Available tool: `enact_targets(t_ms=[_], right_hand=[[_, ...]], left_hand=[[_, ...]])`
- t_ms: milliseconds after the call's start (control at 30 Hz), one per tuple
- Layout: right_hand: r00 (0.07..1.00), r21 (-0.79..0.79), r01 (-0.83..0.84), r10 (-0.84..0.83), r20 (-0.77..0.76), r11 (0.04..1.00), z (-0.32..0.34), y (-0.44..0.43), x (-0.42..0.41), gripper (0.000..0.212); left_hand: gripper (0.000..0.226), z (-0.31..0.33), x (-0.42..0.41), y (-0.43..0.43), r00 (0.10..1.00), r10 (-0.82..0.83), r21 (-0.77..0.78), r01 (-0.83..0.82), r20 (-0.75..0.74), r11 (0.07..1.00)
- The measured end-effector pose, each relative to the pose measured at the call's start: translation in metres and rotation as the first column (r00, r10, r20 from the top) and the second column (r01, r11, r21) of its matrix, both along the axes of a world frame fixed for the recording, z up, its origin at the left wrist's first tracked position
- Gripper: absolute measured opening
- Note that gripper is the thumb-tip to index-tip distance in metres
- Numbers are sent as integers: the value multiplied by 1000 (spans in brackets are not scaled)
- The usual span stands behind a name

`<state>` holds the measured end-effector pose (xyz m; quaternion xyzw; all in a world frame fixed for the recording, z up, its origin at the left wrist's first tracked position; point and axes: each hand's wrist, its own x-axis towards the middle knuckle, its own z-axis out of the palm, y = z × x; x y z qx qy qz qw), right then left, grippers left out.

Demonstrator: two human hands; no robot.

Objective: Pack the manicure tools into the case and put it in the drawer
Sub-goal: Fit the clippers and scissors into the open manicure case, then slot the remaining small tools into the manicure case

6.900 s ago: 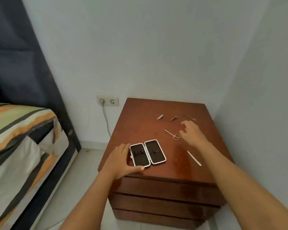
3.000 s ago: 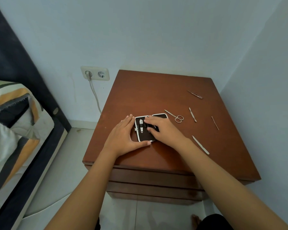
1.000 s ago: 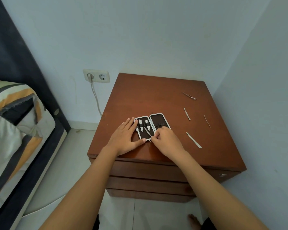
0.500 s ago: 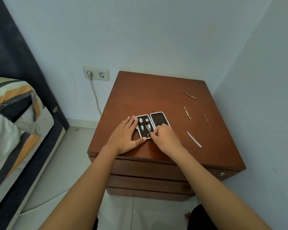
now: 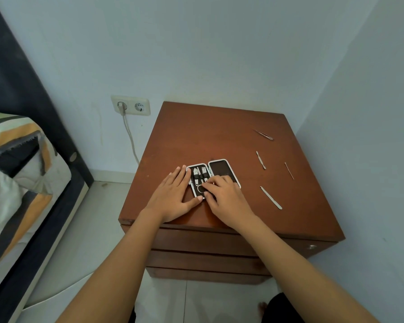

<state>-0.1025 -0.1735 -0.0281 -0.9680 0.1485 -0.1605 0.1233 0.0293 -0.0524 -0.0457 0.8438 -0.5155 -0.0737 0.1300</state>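
Open manicure case [image 5: 222, 170] lying near the front edge of a wooden nightstand [image 5: 196, 136], both hands upon it.

Left hand [image 5: 173, 197] lies flat, fingers together, against the case's left rim; right hand [image 5: 226, 197] curls over the lower halves, hiding whether its fingertips pinch anything. Tweezers [image 5: 264, 134], pusher [image 5: 261, 160], thin stick [image 5: 289, 170] and nail file [image 5: 271, 197] lie apart on bare wood to the right, which a wall closely bounds.

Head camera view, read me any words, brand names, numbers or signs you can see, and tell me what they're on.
None can be read.
The open case, the tools in it and the loose tools on the nightstand show no legible marks.
The wall socket shows no lettering.
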Motion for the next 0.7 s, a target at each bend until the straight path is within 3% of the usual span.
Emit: enact_targets(t_ms=[100,200,367,500,567,700], right_hand=[[994,95,34,-43,99,995,7,-23,2,26],[957,214,194,-233,174,957,16,-84,8,23],[851,215,499,-521,59,840,21,-186,25,37],[792,190,608,-605,-81,771,14,-226,44,47],[766,173,642,-635,-100,747,8,-230,51,43],[746,284,627,-664,47,725,0,-222,53,17]], left_hand=[[111,-1,-1,0,1000,15,-30,-14,14,999],[103,1,-2,0,999,35,-71,-35,2,997],[99,0,-4,-1,999,45,-92,-45,-11,995],[99,1,-1,-2,999,47,-97,-48,-13,994],[99,1,1,-2,999,51,-101,-53,-19,994],[101,-2,2,-3,998,56,-98,-59,-31,993]])
